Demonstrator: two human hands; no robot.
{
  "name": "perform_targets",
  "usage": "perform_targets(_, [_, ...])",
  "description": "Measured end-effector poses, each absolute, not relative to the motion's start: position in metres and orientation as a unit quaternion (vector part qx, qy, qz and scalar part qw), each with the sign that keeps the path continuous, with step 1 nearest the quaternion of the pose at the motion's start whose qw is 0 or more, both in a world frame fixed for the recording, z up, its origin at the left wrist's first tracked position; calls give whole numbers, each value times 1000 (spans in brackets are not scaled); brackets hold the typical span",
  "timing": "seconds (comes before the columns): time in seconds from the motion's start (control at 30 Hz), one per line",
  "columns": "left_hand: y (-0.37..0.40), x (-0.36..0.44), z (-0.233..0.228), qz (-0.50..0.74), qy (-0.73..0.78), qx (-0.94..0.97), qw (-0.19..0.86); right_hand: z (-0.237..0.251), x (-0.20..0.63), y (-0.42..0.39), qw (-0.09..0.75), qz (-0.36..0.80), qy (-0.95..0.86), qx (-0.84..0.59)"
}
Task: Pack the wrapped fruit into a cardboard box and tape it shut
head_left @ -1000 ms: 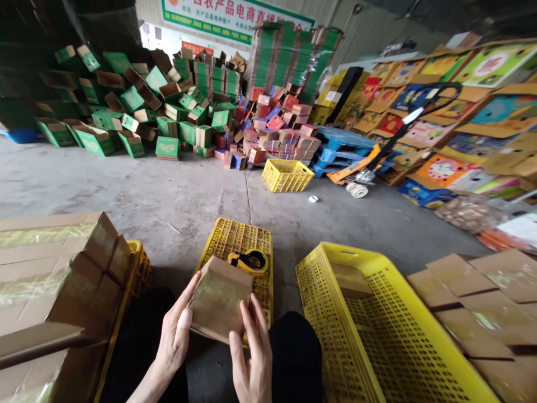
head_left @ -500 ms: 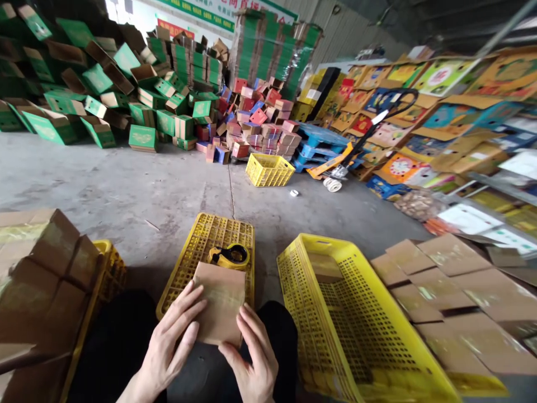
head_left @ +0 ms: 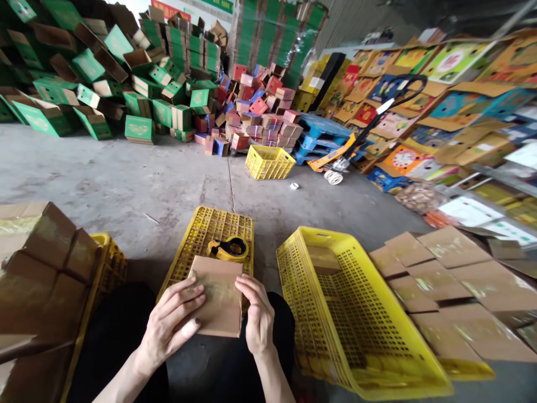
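A small brown cardboard box [head_left: 221, 299], with a strip of tape across its top, lies at the near end of an upturned yellow crate [head_left: 193, 235]. My left hand [head_left: 174, 319] grips its left side, fingers over the top face and thumb lower down. On the opposite side my right hand [head_left: 257, 310] has its fingertips on the upper right edge, its thumb partly hidden. Just beyond the box, a yellow and black tape dispenser [head_left: 230, 248] rests on the crate.
To the right stands a deep yellow crate [head_left: 364, 296] with one carton [head_left: 322, 259] at its far end. Taped cartons [head_left: 453, 285] lie beside it. More cartons [head_left: 37, 268] are stacked at left. Farther off are a yellow basket [head_left: 271, 163], a pallet jack [head_left: 348, 151] and green boxes [head_left: 140, 129].
My right hand has slid up the box's right side, and its thumb has left the near edge. My left hand keeps its hold. The view has tipped slightly downward.
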State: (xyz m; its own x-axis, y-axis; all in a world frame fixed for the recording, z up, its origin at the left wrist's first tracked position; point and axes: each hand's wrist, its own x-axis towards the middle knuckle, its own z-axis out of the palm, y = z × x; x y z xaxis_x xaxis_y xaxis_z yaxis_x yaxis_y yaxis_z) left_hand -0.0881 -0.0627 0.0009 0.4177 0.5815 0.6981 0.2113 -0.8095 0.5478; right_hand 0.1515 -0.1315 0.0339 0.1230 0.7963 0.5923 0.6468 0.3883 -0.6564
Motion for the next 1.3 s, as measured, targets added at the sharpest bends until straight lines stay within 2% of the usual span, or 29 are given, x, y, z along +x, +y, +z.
perform_targets(0.23, [-57, -93, 32, 391, 208, 890, 110, 43, 141, -129, 510, 74, -638, -572])
perform_targets(0.43, [-61, -68, 59, 286, 199, 937, 6, 54, 137, -141, 378, 83, -715, -582])
perform_targets(0.53, [-62, -62, 54, 289, 187, 939, -16, 45, 138, -148, 352, 48, -741, -571])
perform_targets(0.7, [-58, -69, 40, 293, 162, 942, 17, 23, 134, -151, 398, -44, -731, -552])
perform_targets(0.97, [-58, -76, 40, 313, 135, 934, 107, 25, 128, -153, 448, -81, -717, -528])
perform_targets(1.17, [-46, -101, 33, 385, 105, 902, 165, 34, 128, -152, 453, -119, -701, -538])
perform_targets(1.3, [-44, -116, 18, 432, 135, 871, 189, 48, 129, -147, 422, -103, -731, -527])
